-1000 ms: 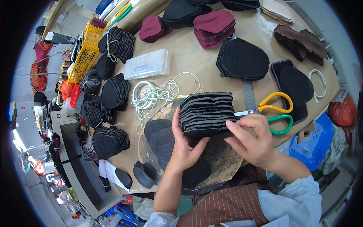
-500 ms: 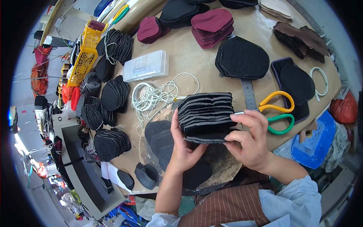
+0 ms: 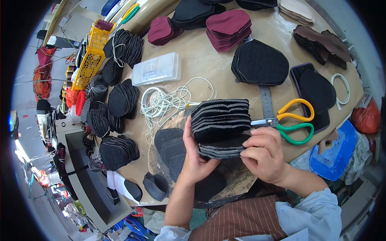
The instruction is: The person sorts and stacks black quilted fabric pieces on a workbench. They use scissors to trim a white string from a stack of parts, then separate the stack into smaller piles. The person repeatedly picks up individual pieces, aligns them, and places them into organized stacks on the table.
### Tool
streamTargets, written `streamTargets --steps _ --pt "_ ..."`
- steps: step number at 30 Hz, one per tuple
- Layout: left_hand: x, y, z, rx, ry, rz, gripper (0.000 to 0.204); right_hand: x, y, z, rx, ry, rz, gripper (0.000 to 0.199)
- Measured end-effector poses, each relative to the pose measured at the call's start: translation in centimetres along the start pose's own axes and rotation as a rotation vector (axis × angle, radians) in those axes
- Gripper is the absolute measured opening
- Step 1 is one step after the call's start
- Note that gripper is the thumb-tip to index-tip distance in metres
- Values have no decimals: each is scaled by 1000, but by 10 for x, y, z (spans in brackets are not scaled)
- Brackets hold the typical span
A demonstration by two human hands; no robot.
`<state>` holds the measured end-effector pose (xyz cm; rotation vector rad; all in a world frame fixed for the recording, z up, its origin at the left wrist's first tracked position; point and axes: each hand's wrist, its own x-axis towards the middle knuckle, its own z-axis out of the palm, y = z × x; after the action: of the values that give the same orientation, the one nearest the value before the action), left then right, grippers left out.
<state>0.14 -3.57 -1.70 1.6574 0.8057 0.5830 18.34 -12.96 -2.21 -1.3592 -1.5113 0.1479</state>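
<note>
Gripping stack of black felt pieces (image 3: 221,124) | left hand (image 3: 197,158) fingers clamped beneath | right hand (image 3: 263,154) fingers pinching edge

A stack of pads (image 3: 220,124) striped in black and grey layers is being shown against a tan table (image 3: 209,66), and white cord (image 3: 169,100) is being seen beside it. Scissors (image 3: 295,120) are being displayed with one yellow handle and one green. Maroon pieces (image 3: 229,28), a yellow crate (image 3: 91,56) and a brown striped apron (image 3: 241,219) are being shown too.
</note>
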Motion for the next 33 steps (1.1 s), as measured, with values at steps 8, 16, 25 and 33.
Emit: streamTargets --steps 8,16,25,33 --pt "-1 -1 0 -42 4 -9 112 15 -11 -1 -106 -74 107 44" --pt "0 -1 1 -44 -2 6 111 8 -10 0 -154 -90 66 42" --pt "1 -1 0 -3 23 18 110 24 -11 0 -139 -139 117 73" --pt "-1 -3 0 -38 22 -13 110 28 -11 -3 -106 -210 165 80"
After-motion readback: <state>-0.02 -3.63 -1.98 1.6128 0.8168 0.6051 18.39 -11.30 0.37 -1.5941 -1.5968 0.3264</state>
